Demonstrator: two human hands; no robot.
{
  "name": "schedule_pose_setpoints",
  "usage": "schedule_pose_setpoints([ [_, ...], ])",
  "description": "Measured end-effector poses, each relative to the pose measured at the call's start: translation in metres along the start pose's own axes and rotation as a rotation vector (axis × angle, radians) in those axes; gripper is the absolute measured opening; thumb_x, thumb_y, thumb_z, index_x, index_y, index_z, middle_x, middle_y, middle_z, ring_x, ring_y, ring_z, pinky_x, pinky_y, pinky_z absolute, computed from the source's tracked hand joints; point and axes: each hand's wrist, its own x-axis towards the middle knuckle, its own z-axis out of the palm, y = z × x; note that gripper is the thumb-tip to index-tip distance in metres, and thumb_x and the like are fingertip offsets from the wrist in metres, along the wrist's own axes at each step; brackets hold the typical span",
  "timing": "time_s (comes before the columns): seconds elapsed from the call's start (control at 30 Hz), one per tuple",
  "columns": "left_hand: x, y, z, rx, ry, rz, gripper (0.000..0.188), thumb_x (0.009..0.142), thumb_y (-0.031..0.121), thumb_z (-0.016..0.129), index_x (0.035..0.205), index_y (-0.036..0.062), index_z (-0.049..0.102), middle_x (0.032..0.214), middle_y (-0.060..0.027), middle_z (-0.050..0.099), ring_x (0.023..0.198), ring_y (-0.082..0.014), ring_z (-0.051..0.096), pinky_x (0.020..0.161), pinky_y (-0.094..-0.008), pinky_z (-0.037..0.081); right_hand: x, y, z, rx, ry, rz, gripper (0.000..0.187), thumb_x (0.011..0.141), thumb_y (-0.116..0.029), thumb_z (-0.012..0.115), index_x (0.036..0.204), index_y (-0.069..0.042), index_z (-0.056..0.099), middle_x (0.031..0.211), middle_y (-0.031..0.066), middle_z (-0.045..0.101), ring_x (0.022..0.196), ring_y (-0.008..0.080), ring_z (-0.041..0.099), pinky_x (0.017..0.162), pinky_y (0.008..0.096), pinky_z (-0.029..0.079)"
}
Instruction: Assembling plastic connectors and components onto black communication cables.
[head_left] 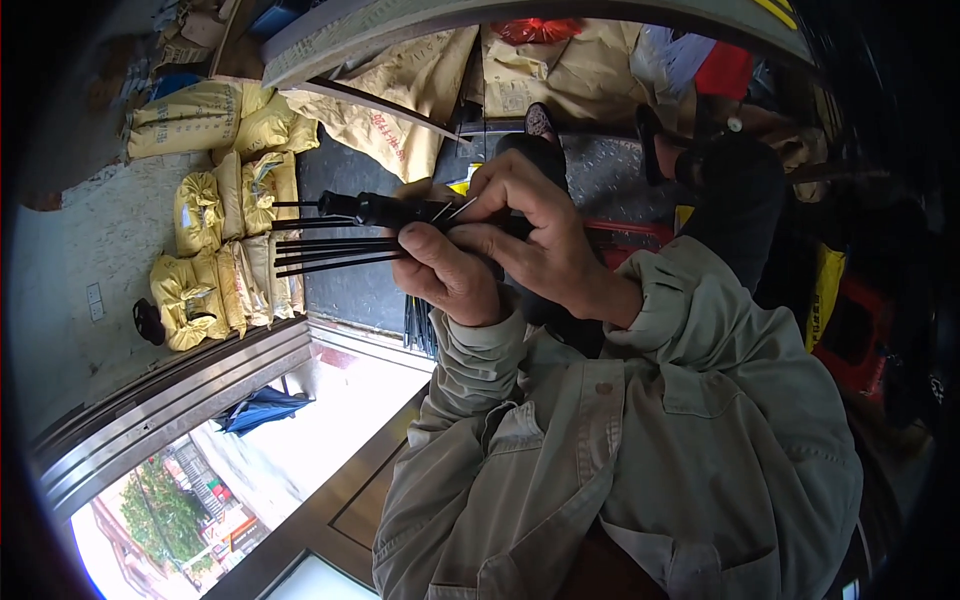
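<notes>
My left hand [450,275] is wrapped round a bundle of thin black rods and a thicker black shaft that look like the folded frame of an umbrella [385,210]. The rods poke out to the left past my fingers, and the shaft ends in a round black tip. My right hand [540,235] is closed just to the right, its thumb and forefinger pinching a thin silvery rib or wire [458,210] at the bundle. The far end of the frame is hidden behind my hands.
Tied yellow sacks [200,215] are stacked along the wall on the left. Flattened brown paper sacks [400,100] lie ahead. Two dark shoes [540,120] rest on the grey floor. A blue umbrella [262,410] lies beyond the doorway at lower left. Red plastic [860,330] stands at right.
</notes>
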Motion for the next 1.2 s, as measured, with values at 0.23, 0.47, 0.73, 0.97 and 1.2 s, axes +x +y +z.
schedule_pose_setpoints([
  [0.23,-0.001,0.002,0.008,-0.246,-0.080,-0.011,0.049,0.092,0.044,0.034,0.092,-0.0043,0.045,0.081,-0.0111,0.049,0.071,-0.0160,0.047,0.063,-0.0267,0.040,0.005,0.008,-0.004,0.582,-0.136,0.524,0.028,0.068,-0.008,0.072,0.085,-0.006,0.050,0.080,-0.0019,0.045,0.075,0.0071,0.043,0.067,0.0220,0.037],
  [0.47,-0.003,0.005,0.017,-0.153,-0.108,0.062,0.055,0.090,0.052,0.029,0.085,-0.0015,0.043,0.077,-0.0093,0.045,0.068,-0.0156,0.043,0.064,-0.0281,0.037,0.011,0.004,-0.018,0.667,-0.211,0.610,0.030,0.069,-0.011,0.072,0.087,-0.009,0.047,0.079,-0.0049,0.043,0.074,0.0053,0.040,0.066,0.0199,0.034],
  [0.73,0.001,0.003,0.016,-0.106,-0.136,0.092,0.061,0.087,0.059,0.028,0.084,-0.0007,0.043,0.078,-0.0086,0.043,0.069,-0.0151,0.043,0.063,-0.0281,0.037,0.013,0.010,-0.019,0.605,-0.273,0.587,0.031,0.071,-0.010,0.070,0.091,-0.008,0.046,0.081,-0.0039,0.044,0.076,0.0056,0.040,0.068,0.0201,0.035],
  [0.97,0.004,0.003,0.017,-0.202,-0.234,-0.040,0.055,0.088,0.054,0.032,0.092,-0.0001,0.044,0.084,-0.0089,0.045,0.074,-0.0161,0.045,0.071,-0.0289,0.040,0.001,0.010,-0.009,0.542,0.022,0.424,0.031,0.072,-0.011,0.070,0.093,-0.005,0.047,0.084,0.0000,0.047,0.078,0.0062,0.045,0.068,0.0205,0.039],
  [1.2,0.029,0.003,-0.004,-0.208,-0.268,-0.113,0.046,0.090,0.042,0.041,0.105,-0.0009,0.046,0.092,-0.0116,0.052,0.083,-0.0196,0.050,0.076,-0.0304,0.042,0.024,0.025,-0.004,0.576,-0.167,0.381,0.028,0.077,-0.006,0.064,0.098,-0.003,0.045,0.091,0.0012,0.047,0.086,0.0070,0.044,0.073,0.0209,0.037],
])
